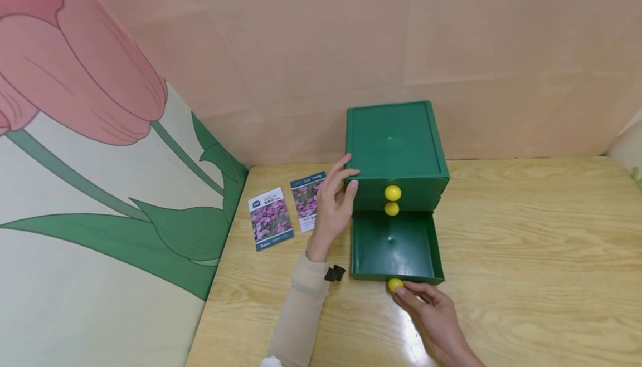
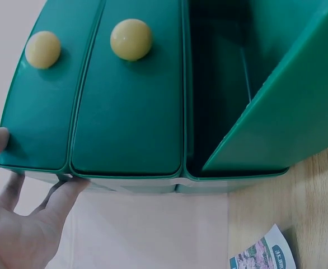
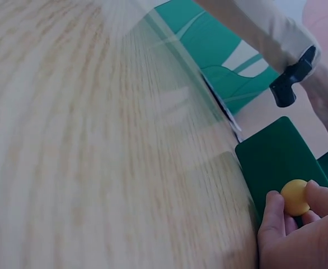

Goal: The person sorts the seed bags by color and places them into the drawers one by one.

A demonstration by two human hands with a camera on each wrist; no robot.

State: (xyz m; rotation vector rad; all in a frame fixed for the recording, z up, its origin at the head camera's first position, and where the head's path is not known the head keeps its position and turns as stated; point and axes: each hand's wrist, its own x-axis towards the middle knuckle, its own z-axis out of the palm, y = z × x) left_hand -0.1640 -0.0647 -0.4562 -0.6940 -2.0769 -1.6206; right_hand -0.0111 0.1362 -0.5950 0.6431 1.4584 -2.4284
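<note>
A green drawer cabinet (image 1: 396, 138) with round yellow knobs stands against the back wall. Its bottom drawer (image 1: 393, 244) is pulled out and its bare green floor shows. My right hand (image 1: 431, 311) pinches the yellow drawer knob (image 3: 296, 196) on that drawer's front between thumb and fingers. At the cabinet's upper left front corner, my left hand (image 1: 333, 205) touches the edge with spread, mostly straight fingers. In the left wrist view its fingertips lie along the side of the upper drawers, whose fronts (image 2: 127, 112) sit flush in the frame.
Two flower-picture packets lie left of the cabinet: one packet (image 1: 271, 219) further out, the other packet (image 1: 305, 202) partly behind my left hand. A black strap piece (image 1: 334, 273) sits at my left cuff. A tulip-print cloth (image 1: 100, 189) hangs along the table's left edge.
</note>
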